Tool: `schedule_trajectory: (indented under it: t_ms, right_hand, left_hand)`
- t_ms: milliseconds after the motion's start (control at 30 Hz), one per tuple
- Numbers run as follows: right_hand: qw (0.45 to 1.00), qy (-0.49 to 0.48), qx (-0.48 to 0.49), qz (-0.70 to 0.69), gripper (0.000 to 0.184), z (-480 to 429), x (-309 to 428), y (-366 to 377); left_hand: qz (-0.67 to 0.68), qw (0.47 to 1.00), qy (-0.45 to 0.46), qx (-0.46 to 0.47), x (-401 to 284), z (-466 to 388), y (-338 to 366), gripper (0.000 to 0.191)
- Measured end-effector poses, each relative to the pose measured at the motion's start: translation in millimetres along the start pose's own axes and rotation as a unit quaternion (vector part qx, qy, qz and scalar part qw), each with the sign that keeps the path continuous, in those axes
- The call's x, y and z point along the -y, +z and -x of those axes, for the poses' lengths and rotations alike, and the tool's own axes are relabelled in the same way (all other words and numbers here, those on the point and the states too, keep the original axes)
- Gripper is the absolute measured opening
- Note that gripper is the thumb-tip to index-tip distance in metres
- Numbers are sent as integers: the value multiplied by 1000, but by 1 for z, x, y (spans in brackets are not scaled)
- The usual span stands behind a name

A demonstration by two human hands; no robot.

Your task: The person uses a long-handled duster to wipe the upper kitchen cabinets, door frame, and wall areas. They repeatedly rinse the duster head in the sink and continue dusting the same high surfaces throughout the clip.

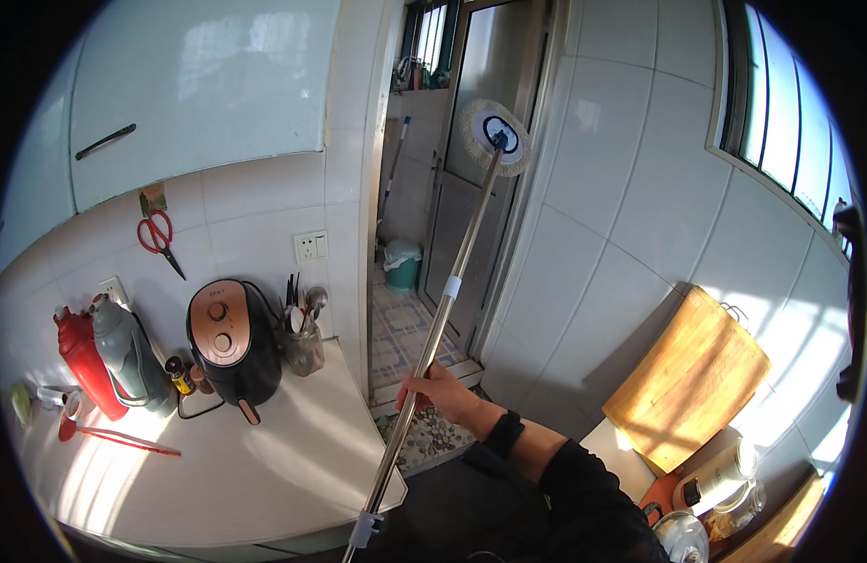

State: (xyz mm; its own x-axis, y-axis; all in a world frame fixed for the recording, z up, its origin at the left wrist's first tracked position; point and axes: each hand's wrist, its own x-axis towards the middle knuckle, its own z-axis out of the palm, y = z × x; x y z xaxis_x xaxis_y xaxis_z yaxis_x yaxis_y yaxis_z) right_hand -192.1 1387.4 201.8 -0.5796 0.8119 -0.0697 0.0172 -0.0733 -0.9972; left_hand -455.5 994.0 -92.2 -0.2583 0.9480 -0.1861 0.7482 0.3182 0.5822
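My right hand (437, 394), with a black band at the wrist, is closed around the metal pole of a telescopic mop (444, 306). The pole slants from the bottom edge up to the right. At its top, a round mop head (494, 137) with a white fibre rim and a blue joint is raised in front of the frosted door (475, 190). A pale collar joins the pole's sections above my hand, and another clamp sits near the bottom. My left hand is out of view.
A worktop (299, 450) at left holds an air fryer (233, 345), vacuum flasks (127, 352) and a utensil jar (304, 348). Wall cabinets (208, 84) hang above. At right a wooden cutting board (690, 380) leans on the tiles. A green bin (402, 266) stands beyond the doorway.
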Motion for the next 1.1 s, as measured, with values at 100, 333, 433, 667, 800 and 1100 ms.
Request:
schedule_trajectory:
  t_ms: [100,333,433,667,800,1100]
  right_hand:
    - [1000,-10,17,19,23,-2,-3,1]
    - [999,13,3,32,19,-3,-13,3]
    - [999,16,18,29,16,-1,-19,5]
    - [1000,3,24,10,17,5,-26,9]
    - [1000,-9,11,-7,16,9,-27,10]
    - [1000,-17,11,10,17,13,-29,12]
  left_hand:
    - [2,1000,-4,1,-2,-3,0,40]
    - [8,1000,-3,-1,-10,-9,-2,39]
    - [9,1000,-5,-3,-15,-10,-2,39]
    - [12,1000,-3,-7,-24,-10,-6,38]
    - [16,1000,0,-10,-28,-9,-8,37]
    - [25,999,18,-30,-42,-28,-9,36]
